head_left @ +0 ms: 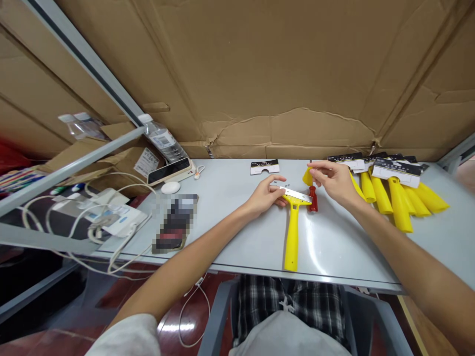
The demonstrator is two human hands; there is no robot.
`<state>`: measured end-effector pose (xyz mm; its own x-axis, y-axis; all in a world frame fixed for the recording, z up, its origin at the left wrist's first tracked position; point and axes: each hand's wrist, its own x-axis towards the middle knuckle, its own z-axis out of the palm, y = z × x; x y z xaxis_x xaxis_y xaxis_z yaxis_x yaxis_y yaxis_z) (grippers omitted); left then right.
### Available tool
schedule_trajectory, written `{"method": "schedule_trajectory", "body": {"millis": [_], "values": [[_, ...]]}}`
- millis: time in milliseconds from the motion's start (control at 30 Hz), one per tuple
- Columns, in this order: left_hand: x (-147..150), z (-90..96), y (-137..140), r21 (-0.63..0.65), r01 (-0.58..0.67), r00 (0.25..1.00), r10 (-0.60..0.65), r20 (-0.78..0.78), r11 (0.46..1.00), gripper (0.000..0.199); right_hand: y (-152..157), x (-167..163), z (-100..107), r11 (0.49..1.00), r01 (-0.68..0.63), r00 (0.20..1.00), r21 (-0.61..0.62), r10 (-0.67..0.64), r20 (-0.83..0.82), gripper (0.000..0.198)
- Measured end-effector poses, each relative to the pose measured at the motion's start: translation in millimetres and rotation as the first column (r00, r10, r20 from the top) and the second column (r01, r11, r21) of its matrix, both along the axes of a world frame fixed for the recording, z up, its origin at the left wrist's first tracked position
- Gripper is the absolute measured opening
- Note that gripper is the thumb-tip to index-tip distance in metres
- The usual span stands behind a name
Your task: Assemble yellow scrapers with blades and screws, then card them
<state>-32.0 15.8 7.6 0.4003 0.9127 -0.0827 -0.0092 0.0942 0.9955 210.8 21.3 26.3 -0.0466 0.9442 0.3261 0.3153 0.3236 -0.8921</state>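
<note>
A yellow scraper [292, 232] with a metal plate across its head lies on the table, handle toward me. My left hand [265, 196] has its thumb and lower fingers closed on the left end of that head, while the index finger stretches out above. Just right of the head, my right hand [332, 179] pinches a small yellow plastic piece [308, 177] over a red-handled screwdriver [313, 200]. The screwdriver lies on the table, partly hidden by the piece. Tiny metal bits [287, 185] lie beyond the left fingertips.
Several yellow scrapers [401, 205] with black-and-white cards are piled at the right. A loose card [264, 167] lies at the back. Leftward are a blurred phone [176, 222], a white mouse [170, 188], a water bottle [163, 141] and tangled cables [100, 222]. Cardboard [282, 64] walls the back.
</note>
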Motion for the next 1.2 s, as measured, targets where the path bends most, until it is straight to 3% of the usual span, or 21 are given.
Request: {"method": "schedule_trajectory", "body": {"millis": [333,500,600,833,1200], "values": [[-2.7,2.2,1.6,0.008,0.006,1.0,-0.006,-0.006,1.0,0.04,1.8,-0.4,-5.6,1.0,-0.003,0.998,-0.026,0.005,0.067,0.055],[-3.2,3.2,2.0,0.01,-0.006,1.0,0.007,-0.017,1.0,0.037,1.5,8.5,2.2,0.981,0.101,0.95,0.163,-0.144,0.276,0.041],[-2.7,4.2,1.3,0.012,-0.001,1.0,0.001,-0.01,1.0,0.039,-2.3,8.3,7.6,0.967,0.112,0.932,0.228,-0.181,0.314,0.038],[-2.4,2.7,0.0,0.055,0.034,0.999,-0.035,0.014,0.998,0.039,-8.7,-7.9,0.3,0.995,-0.069,0.987,0.071,0.058,0.148,0.047],[-0.4,-3.1,-2.4,0.065,0.087,0.996,-0.088,0.009,0.994,0.055,-11.7,-23.2,-9.1,0.984,-0.176,0.958,0.026,0.165,0.233,0.041]]}}
